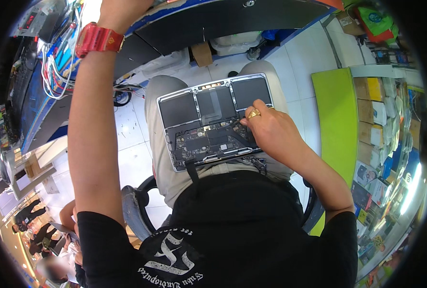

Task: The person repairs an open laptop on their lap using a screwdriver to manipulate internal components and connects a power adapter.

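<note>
Laptop (216, 120) on lap (172, 187), mid-frame, batteries (177, 108) & board (194, 142) bare. R hand (273, 132) w/ bent fingers at board's upper right; L hand (124, 9) at top edge by desk (213, 21), mostly cut off, so can't tell either grip. Progress, my read: case opened, done; left: cover isn't on, board & batteries in place. Carton (202, 54) under desk, upper mid.

Laptop casing (165, 132) smooth metal; battery packs (180, 109) matt; trousers (155, 128) cloth.
</note>
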The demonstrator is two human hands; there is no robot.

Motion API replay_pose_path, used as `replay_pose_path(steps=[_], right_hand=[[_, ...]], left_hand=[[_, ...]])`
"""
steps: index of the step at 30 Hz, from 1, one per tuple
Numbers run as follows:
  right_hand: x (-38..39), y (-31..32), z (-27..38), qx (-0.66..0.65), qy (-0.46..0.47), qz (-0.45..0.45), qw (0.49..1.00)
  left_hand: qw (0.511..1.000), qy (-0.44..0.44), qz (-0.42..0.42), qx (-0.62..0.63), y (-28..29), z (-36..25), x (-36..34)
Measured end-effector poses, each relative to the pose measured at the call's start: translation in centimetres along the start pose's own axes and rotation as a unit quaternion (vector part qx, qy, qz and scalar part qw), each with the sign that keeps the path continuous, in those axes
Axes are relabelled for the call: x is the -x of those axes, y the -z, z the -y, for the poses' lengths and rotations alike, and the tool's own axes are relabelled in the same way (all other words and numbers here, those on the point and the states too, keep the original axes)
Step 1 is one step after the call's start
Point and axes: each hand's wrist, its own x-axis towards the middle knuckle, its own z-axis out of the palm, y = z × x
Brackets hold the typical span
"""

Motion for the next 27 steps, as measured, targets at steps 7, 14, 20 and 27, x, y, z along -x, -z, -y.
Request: replay_pose_path(steps=[7,14,20,27], right_hand=[[0.6,0.0,0.0,-0.030,-0.026,-0.003,0.999],[0.6,0.1,0.1,-0.026,-0.027,-0.011,0.999],[0.6,0.0,0.0,-0.005,-0.008,-0.001,1.000],[0.0,0.5,1.5,0.100,0.012,0.066,0.993]], left_hand=[[0.998,0.003,-0.025,0.058,0.7,-0.6,1.1],[0.988,-0.060,-0.132,0.046,1.1,-0.5,2.6],[0.985,-0.052,-0.163,0.017,2.8,-4.6,7.5],[0.983,-0.091,0.033,0.155,-0.2,-8.4,19.0]])
